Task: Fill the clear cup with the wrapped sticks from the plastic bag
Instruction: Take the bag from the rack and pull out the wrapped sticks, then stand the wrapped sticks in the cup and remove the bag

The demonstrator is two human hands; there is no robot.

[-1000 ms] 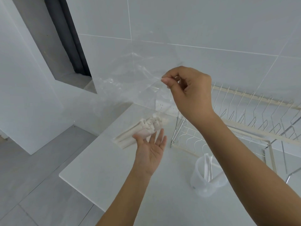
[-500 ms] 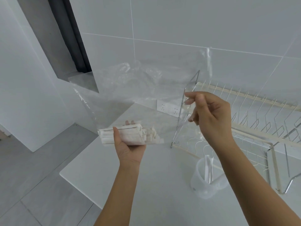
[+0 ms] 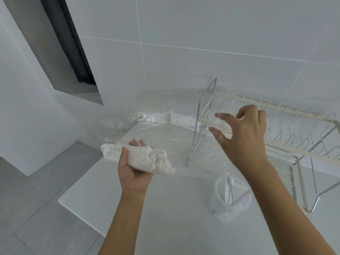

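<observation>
My left hand (image 3: 135, 172) is palm up over the counter's left part, closed around a bundle of white paper-wrapped sticks (image 3: 139, 156) that lie inside the clear plastic bag (image 3: 147, 122). The bag sags loose and blurred above and behind the bundle. My right hand (image 3: 242, 133) hovers to the right, in front of the rack, fingers spread with nothing clearly pinched; the bag's edge looks close to its fingertips. The clear cup (image 3: 229, 201) stands on the counter below my right forearm and holds a few wrapped sticks (image 3: 230, 188) upright.
A wire dish rack (image 3: 287, 137) fills the counter's right back side, right behind my right hand and the cup. A white wall socket (image 3: 184, 120) sits on the tiled wall. The white counter (image 3: 174, 218) ends in an edge at the left, with grey floor below.
The bag has dropped from its raised, stretched position and now droops low. My right hand has opened its fingers and moved down a little. My left hand keeps hold of the bundle.
</observation>
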